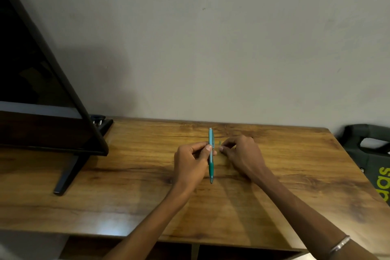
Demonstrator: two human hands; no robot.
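A teal pen [211,137] with a darker green grip section stands nearly upright over the wooden table [130,175]. My left hand [191,164] pinches it at the middle between thumb and fingers. My right hand [240,155] is just right of the pen, fingers curled, and pinches a very small part [220,143] at its fingertips. What that part is cannot be made out. The pen's tip points toward me, down at the tabletop.
A dark flat screen [42,82] on a black stand leg [67,173] fills the left of the table. A plain wall rises behind the table. A dark green bag [371,154] with yellow-green lettering sits past the table's right edge.
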